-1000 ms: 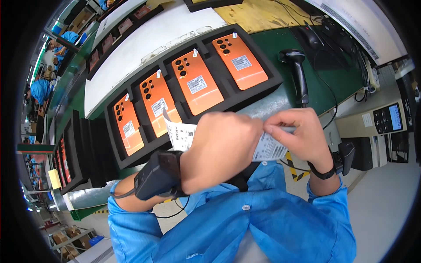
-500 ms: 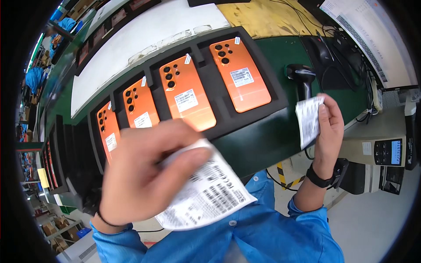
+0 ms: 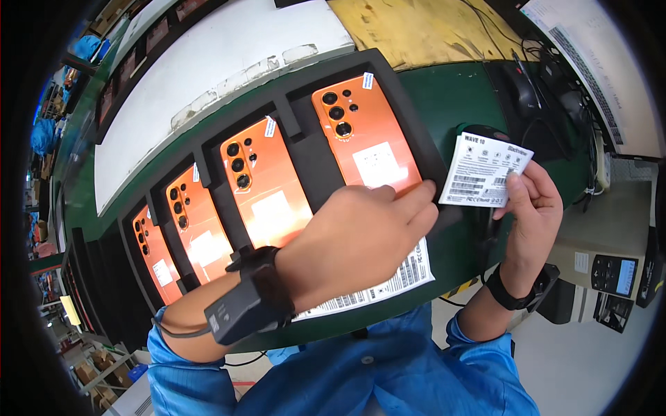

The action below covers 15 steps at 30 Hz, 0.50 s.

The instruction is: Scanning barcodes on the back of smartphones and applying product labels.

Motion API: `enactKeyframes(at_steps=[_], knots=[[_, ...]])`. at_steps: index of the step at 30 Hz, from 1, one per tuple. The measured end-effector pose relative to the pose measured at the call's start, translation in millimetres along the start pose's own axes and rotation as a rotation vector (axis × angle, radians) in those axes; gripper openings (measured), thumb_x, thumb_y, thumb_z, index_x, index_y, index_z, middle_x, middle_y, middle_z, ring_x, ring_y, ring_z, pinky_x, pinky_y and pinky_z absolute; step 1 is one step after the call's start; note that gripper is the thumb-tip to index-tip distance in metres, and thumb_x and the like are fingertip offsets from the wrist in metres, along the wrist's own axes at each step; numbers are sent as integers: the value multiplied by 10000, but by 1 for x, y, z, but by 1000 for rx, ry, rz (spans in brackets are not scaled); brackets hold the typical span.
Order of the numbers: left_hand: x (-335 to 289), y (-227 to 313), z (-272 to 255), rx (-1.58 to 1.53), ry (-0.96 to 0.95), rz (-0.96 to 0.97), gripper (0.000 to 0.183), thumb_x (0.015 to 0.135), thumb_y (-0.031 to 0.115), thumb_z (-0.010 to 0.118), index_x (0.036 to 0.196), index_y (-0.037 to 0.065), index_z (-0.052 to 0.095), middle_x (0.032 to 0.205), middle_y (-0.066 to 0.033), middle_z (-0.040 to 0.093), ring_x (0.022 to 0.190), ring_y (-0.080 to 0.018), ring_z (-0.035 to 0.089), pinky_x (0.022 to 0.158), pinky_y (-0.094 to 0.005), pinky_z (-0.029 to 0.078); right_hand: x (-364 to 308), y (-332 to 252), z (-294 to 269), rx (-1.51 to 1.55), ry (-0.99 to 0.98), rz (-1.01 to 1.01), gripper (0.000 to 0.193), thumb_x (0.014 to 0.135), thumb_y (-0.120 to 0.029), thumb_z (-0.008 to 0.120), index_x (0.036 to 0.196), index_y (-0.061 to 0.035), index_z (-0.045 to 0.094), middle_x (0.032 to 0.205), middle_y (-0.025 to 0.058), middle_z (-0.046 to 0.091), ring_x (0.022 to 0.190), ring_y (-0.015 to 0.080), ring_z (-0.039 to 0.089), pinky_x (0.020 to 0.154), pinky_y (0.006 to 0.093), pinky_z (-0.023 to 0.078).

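My right hand [image 3: 531, 208] pinches a small stack of white printed labels [image 3: 488, 170] by its lower right corner. It holds them up in front of a black handheld scanner [image 3: 479, 130], mostly hidden behind them. My left hand [image 3: 368, 232] reaches rightward with its fingers stretched out, the tips at the lower end of the rightmost orange phone [image 3: 371, 128]. Its thumb is hidden. Under that hand, a larger white sheet of printed labels [image 3: 413, 274] lies along the table's near edge. Several orange phones with white stickers lie camera side up in a black foam tray [image 3: 295, 149].
A white board [image 3: 229, 62] lies behind the tray, with a yellow worn surface [image 3: 416, 31] beside it. At the right are a monitor [image 3: 596, 69], cables and a beige label printer [image 3: 576, 243]. More dark trays [image 3: 132, 80] stand at the far left.
My left hand has moved right and away from me, and its label sheet now lies at the table edge. The labels in my right hand have turned to face me.
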<state>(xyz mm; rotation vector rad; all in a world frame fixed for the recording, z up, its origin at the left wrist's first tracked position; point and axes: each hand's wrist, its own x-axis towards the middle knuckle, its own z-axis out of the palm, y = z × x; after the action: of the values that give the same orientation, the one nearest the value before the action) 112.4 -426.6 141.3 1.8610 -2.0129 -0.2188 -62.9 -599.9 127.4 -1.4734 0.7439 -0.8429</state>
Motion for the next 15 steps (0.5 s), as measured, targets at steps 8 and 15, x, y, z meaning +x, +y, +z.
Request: enactKeyframes(at_steps=[8, 15], knots=[[-1, -2, 2, 35, -6, 13, 279, 756, 133, 626, 1015, 32, 612, 1136, -113, 639, 789, -218, 642, 664, -328, 561, 10, 4, 8, -40, 30, -18, 243, 927, -60, 685, 1129, 68, 647, 864, 111, 728, 617, 67, 604, 478, 180, 436], [-2, -1, 3, 47, -3, 9, 266, 751, 129, 627, 999, 34, 604, 1131, -116, 637, 821, -224, 642, 696, -328, 566, 8, 10, 3, -94, 23, -26, 200, 937, -91, 691, 1082, 39, 647, 750, 35, 683, 498, 6, 467, 429, 162, 307]])
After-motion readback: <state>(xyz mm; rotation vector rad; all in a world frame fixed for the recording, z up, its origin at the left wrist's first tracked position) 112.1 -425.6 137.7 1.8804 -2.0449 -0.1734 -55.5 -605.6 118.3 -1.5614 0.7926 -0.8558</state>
